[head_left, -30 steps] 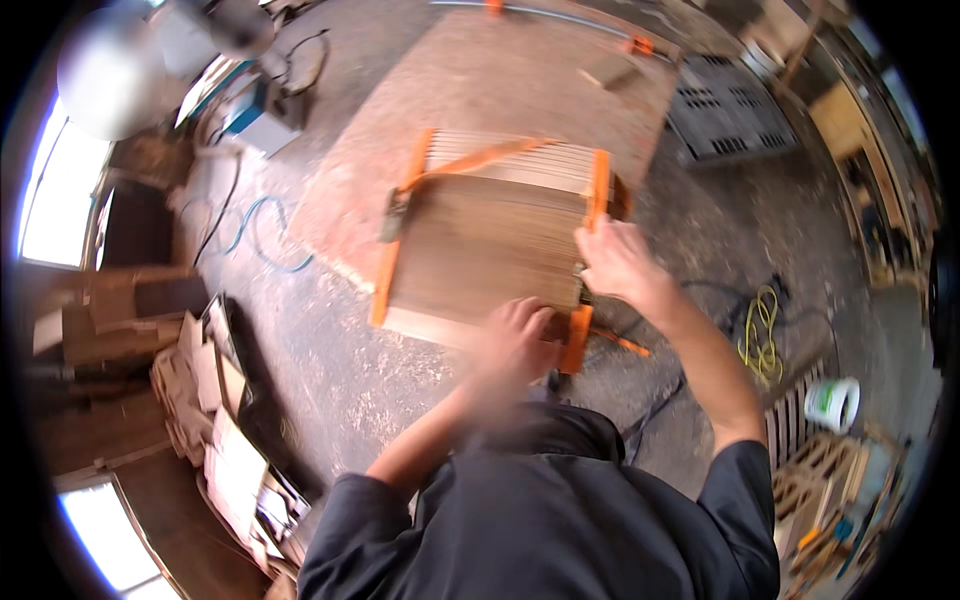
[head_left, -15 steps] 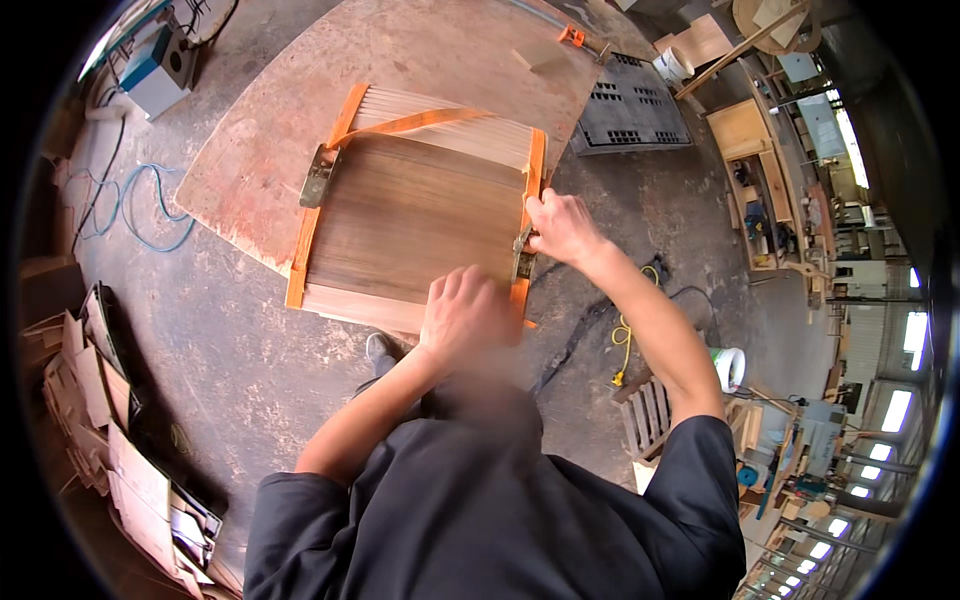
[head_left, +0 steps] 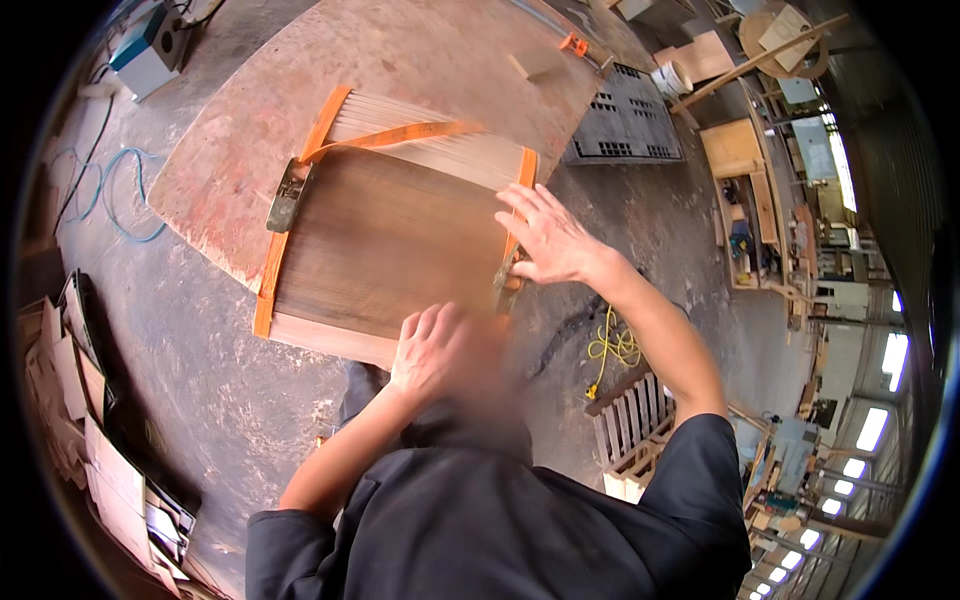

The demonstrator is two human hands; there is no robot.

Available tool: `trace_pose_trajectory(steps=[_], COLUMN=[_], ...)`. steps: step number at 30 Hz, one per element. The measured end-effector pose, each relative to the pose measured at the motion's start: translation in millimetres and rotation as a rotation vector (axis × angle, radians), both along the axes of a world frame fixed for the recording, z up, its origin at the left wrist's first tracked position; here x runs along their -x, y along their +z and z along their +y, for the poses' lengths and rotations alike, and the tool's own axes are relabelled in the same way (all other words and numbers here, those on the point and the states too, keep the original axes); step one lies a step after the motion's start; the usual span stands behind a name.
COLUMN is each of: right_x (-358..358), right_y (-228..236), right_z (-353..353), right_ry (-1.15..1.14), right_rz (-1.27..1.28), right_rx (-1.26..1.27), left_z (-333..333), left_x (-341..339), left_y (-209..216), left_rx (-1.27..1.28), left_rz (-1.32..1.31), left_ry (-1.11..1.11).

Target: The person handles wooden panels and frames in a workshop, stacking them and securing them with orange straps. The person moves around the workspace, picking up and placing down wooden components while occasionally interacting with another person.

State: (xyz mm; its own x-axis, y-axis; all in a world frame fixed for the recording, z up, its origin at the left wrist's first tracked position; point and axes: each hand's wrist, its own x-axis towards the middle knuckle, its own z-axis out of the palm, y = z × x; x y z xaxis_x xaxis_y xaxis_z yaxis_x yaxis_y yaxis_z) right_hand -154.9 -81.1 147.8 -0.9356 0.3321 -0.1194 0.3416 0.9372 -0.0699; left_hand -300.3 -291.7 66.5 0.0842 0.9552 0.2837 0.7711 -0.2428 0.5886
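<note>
A stack of thin wooden boards with a dark brown top board (head_left: 390, 240) lies on the table, its near end jutting past the table edge. Orange ratchet straps run along its left and right sides. The left strap's metal ratchet (head_left: 290, 195) sits at the edge, and a loose orange tail (head_left: 400, 134) crosses the far part. My right hand (head_left: 555, 242) is open, fingers spread over the right strap, thumb by that side's ratchet (head_left: 508, 282). My left hand (head_left: 428, 355) rests at the near edge, fingers slightly bent and apart; its right side is smeared.
The worn reddish table (head_left: 240, 140) carries a small wood block (head_left: 537, 63) and an orange-ended bar clamp (head_left: 575, 44). A grey plastic pallet (head_left: 625, 120) stands to the right. Yellow cord (head_left: 612, 345), a slatted wooden pallet (head_left: 632, 420), blue hose (head_left: 122, 190) and scrap boards (head_left: 120, 480) lie around.
My right hand has gone from fingers curled at the right ratchet to fingers spread above the strap. My left hand has shifted slightly left and nearer. The whole view has turned a little.
</note>
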Motion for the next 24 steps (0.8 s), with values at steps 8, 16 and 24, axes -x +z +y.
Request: trace_pose_trajectory(steps=[8, 16, 24], right_x=[24.4, -6.0, -69.7], right_y=[-73.9, -103.9, -141.9], right_z=[23.6, 70.3, -32.2], right_ry=[0.125, -0.377, -0.362], right_rz=[0.322, 1.104, 0.466], right_rx=[0.084, 0.362, 1.111], left_z=[-5.6, -42.0, -38.8], left_x=[-10.1, -55.5, -111.7], left_y=[6.5, -18.2, -57.4], left_rx=[0.065, -0.150, -0.130], left_rz=[0.100, -0.057, -1.597], left_ry=[0.254, 1.324, 1.408])
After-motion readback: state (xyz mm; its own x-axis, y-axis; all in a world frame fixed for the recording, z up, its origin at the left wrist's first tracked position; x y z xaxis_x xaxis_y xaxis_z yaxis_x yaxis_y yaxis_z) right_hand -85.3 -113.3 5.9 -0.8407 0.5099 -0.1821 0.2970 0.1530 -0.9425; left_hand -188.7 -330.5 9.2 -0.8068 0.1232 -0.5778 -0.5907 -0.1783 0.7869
